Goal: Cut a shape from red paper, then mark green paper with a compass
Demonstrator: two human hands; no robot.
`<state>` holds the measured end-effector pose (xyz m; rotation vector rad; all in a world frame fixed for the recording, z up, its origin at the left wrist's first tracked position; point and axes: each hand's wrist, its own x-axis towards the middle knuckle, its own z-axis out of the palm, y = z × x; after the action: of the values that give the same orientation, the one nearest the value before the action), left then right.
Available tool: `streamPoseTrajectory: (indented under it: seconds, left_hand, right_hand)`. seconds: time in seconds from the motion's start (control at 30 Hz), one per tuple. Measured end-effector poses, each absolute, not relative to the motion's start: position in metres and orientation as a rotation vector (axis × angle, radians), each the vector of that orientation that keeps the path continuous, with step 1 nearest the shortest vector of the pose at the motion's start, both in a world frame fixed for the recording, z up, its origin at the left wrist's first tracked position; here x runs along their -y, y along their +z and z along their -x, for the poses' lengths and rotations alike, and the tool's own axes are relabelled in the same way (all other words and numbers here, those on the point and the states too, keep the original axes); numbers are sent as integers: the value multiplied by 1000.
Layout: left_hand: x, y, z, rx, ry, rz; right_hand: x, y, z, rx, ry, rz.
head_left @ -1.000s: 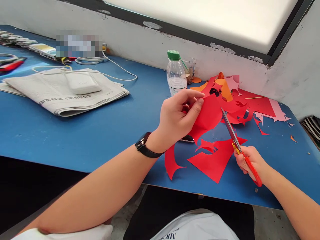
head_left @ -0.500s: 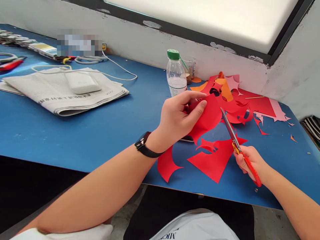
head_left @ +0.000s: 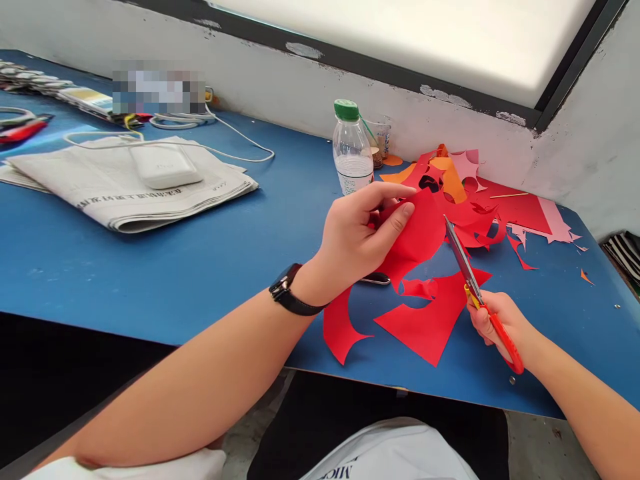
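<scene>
Between thumb and fingers, my left hand (head_left: 361, 227) pinches a piece of red paper (head_left: 417, 233) held above the table. A curved red strip hangs below that wrist. My right hand (head_left: 503, 327) is closed around the red and yellow handles of a pair of scissors (head_left: 463, 257). The blades look closed and point up and away, their tips close to the paper's right edge. Under them lies a larger red paper offcut (head_left: 433, 320) on the blue table (head_left: 220, 267).
Behind my hands stands a clear bottle (head_left: 346, 143) with a green cap. Red, orange and pink paper scraps (head_left: 463, 193) pile up against the wall. At left, a white power bank (head_left: 163, 167) with a cable rests on folded newspaper (head_left: 115, 207). A phone edge (head_left: 377, 279) shows under my left hand.
The red paper in my left hand has shifted slightly right, and its hanging strip has swung right too. The scissors have barely moved.
</scene>
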<state>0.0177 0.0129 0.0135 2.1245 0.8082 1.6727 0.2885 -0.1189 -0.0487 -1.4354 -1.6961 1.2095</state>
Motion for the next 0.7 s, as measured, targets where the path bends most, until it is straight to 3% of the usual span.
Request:
streamPoseTrajectory:
  seconds: [0.7]
  left_hand:
    - [-11, 15, -18, -773, 1665, -2103]
  right_hand:
    - [120, -46, -289, 1705, 1220, 1405]
